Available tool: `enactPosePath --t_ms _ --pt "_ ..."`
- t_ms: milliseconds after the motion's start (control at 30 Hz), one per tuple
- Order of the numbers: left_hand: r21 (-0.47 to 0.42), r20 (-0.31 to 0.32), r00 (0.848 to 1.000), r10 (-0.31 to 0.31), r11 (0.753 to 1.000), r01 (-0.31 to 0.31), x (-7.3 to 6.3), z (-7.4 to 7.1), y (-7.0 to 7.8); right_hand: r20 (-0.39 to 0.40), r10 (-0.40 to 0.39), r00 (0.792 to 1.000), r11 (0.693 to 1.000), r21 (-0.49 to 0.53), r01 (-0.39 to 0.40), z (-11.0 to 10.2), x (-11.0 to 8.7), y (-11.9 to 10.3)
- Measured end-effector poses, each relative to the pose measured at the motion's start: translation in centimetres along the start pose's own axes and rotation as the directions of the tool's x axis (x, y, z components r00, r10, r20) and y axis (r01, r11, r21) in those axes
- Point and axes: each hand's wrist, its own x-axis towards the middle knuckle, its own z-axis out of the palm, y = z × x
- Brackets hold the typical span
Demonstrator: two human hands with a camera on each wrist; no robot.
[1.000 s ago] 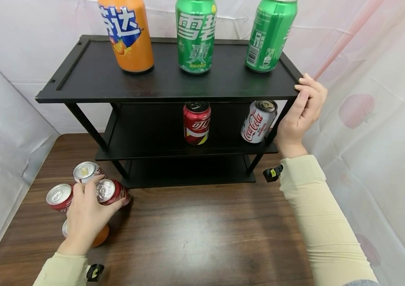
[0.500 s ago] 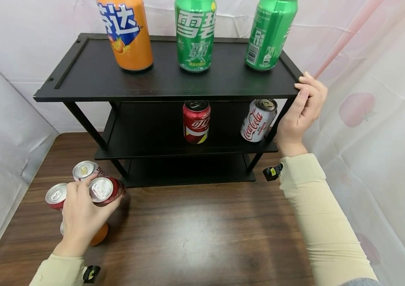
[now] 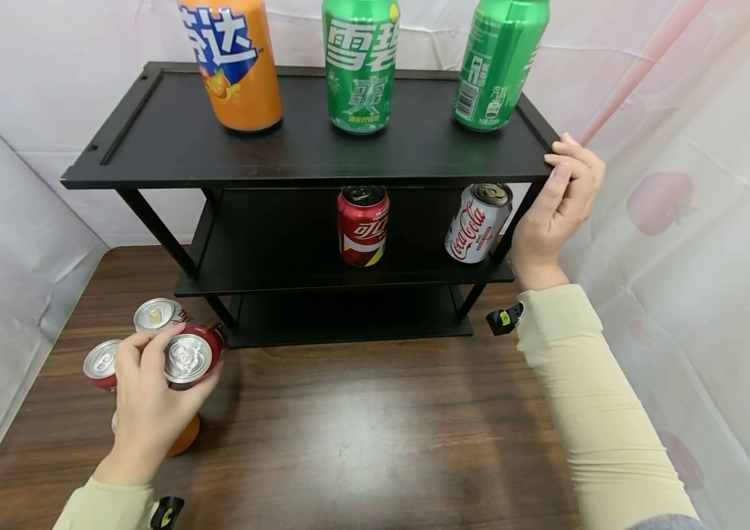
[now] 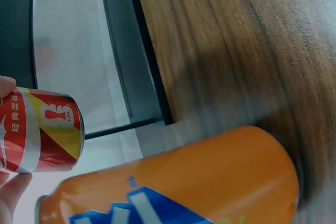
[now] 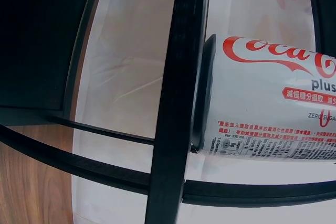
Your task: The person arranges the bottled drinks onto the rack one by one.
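My left hand [image 3: 146, 408] grips a red cola can [image 3: 190, 357] near its top, at the front left of the black shelf rack [image 3: 308, 165]. In the left wrist view this red can [image 4: 44, 129] is raised off the table, with fingertips [image 4: 6, 85] at its side. Partly under the hand, an orange soda can [image 3: 185, 436] stands on the table. A red can [image 3: 101, 364] and a silver-topped can [image 3: 157, 315] stand close by the fingers. My right hand [image 3: 556, 213] holds the rack's top right corner, beside a white Coca-Cola can [image 3: 478, 224] on the middle shelf.
Along the top shelf stand an orange can [image 3: 242, 73] and two green cans, one central [image 3: 361, 73] and one right [image 3: 500, 73]. Another red can [image 3: 363, 226] sits mid-shelf below. The rack's left post [image 3: 159, 234] rises near the left hand. White cloth [image 3: 4, 243] borders the wooden table [image 3: 361, 434].
My left hand has drawn the red can slightly left and up off the table, its top tilting toward the camera. The right hand keeps its place on the rack.
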Motion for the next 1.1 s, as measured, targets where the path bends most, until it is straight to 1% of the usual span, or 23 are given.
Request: enactPosePath --t_ms 100,300,467,567,767,1100 --pt "-0.013 -0.005 1.000 0.023 1.000 -0.023 0.2 -0.1 0.4 -0.001 -0.002 1.000 1.000 0.000 0.002 0.0 -0.1 0.1" --pt "-0.032 0.033 0.998 0.045 0.999 -0.044 0.7 -0.4 1.2 -0.008 -0.005 1.000 1.000 0.007 0.005 0.0 0.0 0.1" --pt "-0.025 0.057 0.997 0.059 0.998 -0.058 0.7 -0.5 1.5 0.004 -0.003 1.000 1.000 0.000 0.003 0.0 -0.1 0.0" --pt "-0.019 0.051 0.997 0.050 0.999 -0.049 0.7 -0.5 1.6 0.004 -0.003 1.000 1.000 0.001 0.003 0.0 -0.1 0.0" --pt "-0.021 0.018 0.998 0.062 0.998 -0.061 1.1 -0.5 2.2 -0.004 -0.004 1.000 1.000 0.008 0.004 0.0 0.0 -0.1" --pt "-0.014 0.011 0.998 0.064 0.998 -0.064 2.0 -0.7 3.8 0.000 -0.004 1.000 1.000 -0.005 0.004 0.1 0.1 -0.3"
